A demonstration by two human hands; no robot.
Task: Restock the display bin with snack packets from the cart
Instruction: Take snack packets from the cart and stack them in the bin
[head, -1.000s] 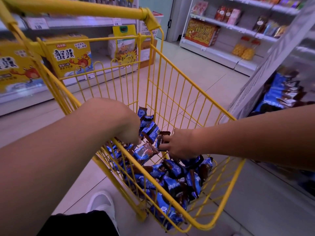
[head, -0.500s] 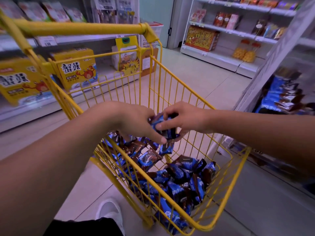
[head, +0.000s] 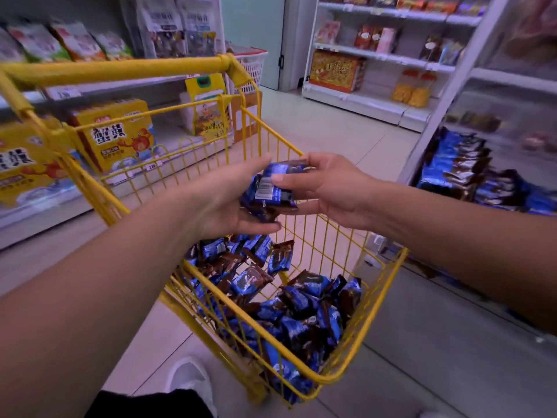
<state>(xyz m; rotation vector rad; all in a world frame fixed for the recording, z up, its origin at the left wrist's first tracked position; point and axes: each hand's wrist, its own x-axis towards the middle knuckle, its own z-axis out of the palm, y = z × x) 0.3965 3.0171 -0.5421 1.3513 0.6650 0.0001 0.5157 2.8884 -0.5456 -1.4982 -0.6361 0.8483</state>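
Over yellow wire cart point(head: 304, 242), both hands' grip holds glossy crinkled packets point(head: 272, 191).

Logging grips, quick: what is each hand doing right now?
Left hand: holding snack packets from below.
Right hand: pinching the same packets.

Both forearms are seen bare to the frame edges; no sleeves, watch or rings are visible. The left hand point(head: 223, 200) and right hand point(head: 334, 191) are ungloved. A white, rounded-toe shoe point(head: 193, 380) is worn. A black fabric garment point(head: 150, 405) is seen at the lower edge.
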